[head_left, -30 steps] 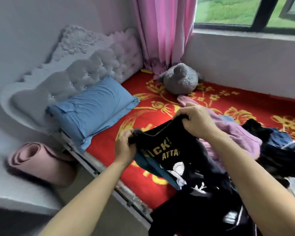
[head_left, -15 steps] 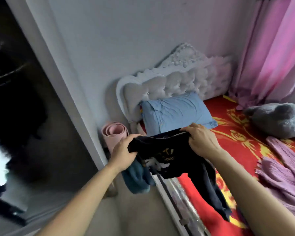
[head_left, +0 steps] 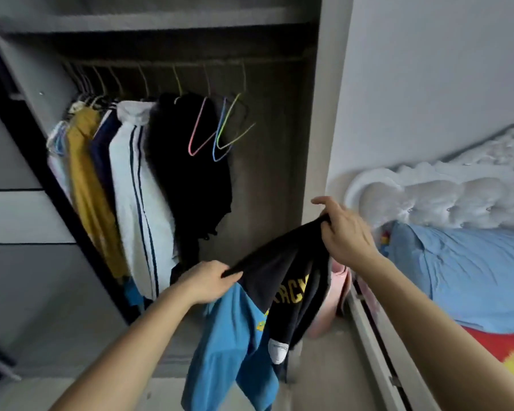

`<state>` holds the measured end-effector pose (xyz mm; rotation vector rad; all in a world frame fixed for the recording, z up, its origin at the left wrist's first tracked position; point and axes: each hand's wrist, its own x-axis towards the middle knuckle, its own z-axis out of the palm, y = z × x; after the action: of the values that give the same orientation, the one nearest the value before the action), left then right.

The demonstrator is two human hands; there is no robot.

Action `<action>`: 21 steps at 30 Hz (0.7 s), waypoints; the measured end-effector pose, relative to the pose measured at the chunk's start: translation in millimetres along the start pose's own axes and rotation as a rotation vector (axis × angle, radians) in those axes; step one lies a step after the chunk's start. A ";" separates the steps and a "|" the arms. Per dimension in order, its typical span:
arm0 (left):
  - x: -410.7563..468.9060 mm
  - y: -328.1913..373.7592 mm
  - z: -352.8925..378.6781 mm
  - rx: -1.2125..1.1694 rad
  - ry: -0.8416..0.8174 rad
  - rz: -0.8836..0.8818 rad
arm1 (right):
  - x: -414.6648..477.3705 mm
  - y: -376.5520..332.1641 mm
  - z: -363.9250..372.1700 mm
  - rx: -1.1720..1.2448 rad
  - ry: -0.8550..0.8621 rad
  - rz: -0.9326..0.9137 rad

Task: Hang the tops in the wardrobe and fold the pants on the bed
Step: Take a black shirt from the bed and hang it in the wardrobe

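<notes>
The top (head_left: 279,268), black with yellow lettering and a blue sleeve, is stretched between the two grips. The left grip (head_left: 208,281) clenches the lower end of its upper edge with the thumb over the cloth. The right grip (head_left: 344,232) pinches the other end, higher and further right, with its forefinger sticking out free. The rest of the top droops below both grips toward the floor (head_left: 333,366). Beyond the grips the wardrobe (head_left: 279,161) stands open. Three bare hangers — pink (head_left: 197,130), blue (head_left: 219,137) and green (head_left: 235,121) — hang from the rail (head_left: 190,63) above the left grip, against a black garment (head_left: 184,179). Further left, a white striped garment (head_left: 137,188) and a yellow one (head_left: 86,179) are packed close. Right of the hangers there is open room up to the wardrobe's side post (head_left: 319,114), which stands just behind the right grip. Right of that grip lies the bed (head_left: 377,336) with its headboard (head_left: 442,197) and blue pillow (head_left: 472,268). A pink roll (head_left: 337,289) stands below the grip, partly hidden by the top. A door panel (head_left: 27,232) closes off the space to the left of the left grip.
</notes>
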<state>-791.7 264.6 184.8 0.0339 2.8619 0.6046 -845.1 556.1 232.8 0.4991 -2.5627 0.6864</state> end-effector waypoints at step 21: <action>178.2 -114.8 -145.1 -0.856 0.986 -0.228 | 271.2 -90.6 179.5 0.999 -0.086 0.107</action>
<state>-994.4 113.8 231.5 -0.9363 2.9833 2.1989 -1089.3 324.7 261.5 0.6842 -2.1579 2.0168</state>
